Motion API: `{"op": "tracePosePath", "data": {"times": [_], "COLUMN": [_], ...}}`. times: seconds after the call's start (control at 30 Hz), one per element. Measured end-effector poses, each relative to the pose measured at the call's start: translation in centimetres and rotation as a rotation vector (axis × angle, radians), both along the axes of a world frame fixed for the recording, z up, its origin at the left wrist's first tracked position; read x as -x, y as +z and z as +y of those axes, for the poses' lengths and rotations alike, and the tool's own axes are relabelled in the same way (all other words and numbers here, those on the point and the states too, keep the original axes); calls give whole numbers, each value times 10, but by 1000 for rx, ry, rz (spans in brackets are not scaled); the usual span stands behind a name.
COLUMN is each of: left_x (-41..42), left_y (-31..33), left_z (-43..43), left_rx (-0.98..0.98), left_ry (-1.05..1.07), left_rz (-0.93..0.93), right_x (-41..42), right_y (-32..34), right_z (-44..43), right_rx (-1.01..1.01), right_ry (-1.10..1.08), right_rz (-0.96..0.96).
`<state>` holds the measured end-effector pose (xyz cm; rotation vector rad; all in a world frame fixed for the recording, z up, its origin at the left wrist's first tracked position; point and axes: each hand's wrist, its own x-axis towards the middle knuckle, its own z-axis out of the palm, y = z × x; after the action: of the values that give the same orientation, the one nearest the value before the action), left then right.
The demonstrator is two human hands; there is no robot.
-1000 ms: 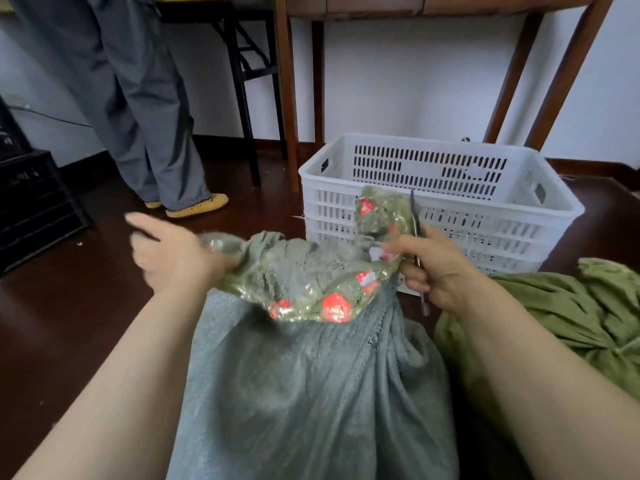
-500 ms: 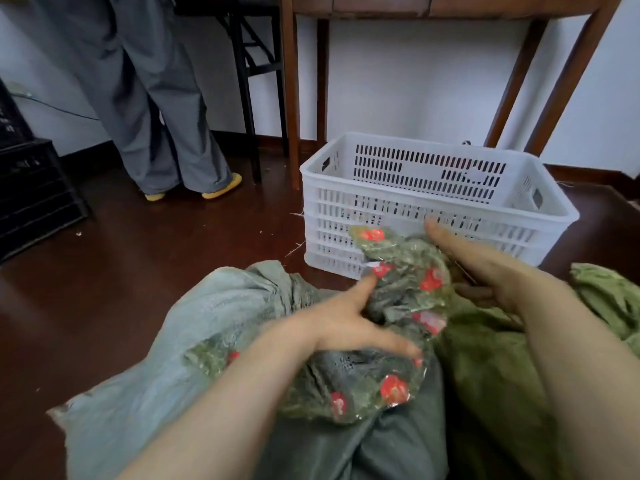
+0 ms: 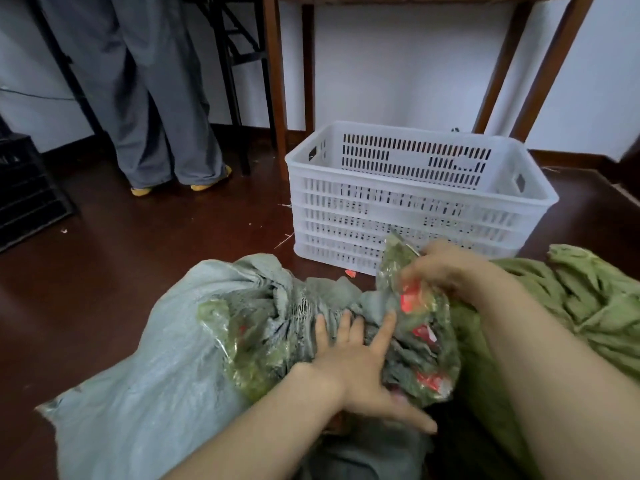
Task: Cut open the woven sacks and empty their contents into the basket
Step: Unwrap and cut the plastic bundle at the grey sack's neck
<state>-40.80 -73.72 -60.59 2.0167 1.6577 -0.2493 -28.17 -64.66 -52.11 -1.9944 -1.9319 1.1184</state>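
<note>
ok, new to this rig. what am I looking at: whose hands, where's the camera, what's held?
No machine: these are a person's two bare hands, filmed by one wide-angle camera on their head, looking forward and down. On the dark wooden floor lies an open grey woven sack, with clear plastic packets of green contents and red labels spilling out. The left hand lies flat on the sack's mouth; the right hand grips one packet's top. Beyond stands the white slotted plastic basket; a green woven sack lies to the right. Another person's grey trouser legs stand behind.
</note>
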Motion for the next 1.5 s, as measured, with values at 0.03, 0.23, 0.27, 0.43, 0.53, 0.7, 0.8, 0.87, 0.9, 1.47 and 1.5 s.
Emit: {"op": "tracePosePath", "data": {"times": [0.03, 0.23, 0.27, 0.43, 0.53, 0.7, 0.8, 0.87, 0.9, 1.47, 1.5], "left_x": [-2, -6, -3, 38, 64, 76, 76, 79, 80, 94, 94], "left_y": [7, 63, 67, 78, 81, 93, 98, 96, 95, 79, 78], "left_z": [2, 23, 25, 36, 36, 34, 35, 37, 37, 41, 41], "left_rx": [-35, -413, -438, -303, -226, -283, -441, -427, -400, -332, -316], "left_ry": [103, 465, 511, 740, 733, 614, 689, 762, 779, 720, 715], "left_rz": [-100, -473, -525, -1290, -1380, -1219, -1323, -1390, -1422, -1415, -1410], "right_x": [2, 16, 18, 20, 27, 49, 58, 63, 65, 74, 75], "right_y": [2, 20, 24, 22, 16, 15, 17, 18, 17, 6, 4], "right_z": [3, 8, 6, 10, 10, 6, 3, 0, -1, 3, 4], "right_rx": [-26, 189, 197, 58, 21, -32, -85, -120, -129, -342, -371], "right_ry": [-82, -96, -56, -152, -222, -217, -204, -199, -192, -84, -68], "right_rz": [110, 910, 950, 966, 976, 920, 915, 904, 904, 840, 849]}}
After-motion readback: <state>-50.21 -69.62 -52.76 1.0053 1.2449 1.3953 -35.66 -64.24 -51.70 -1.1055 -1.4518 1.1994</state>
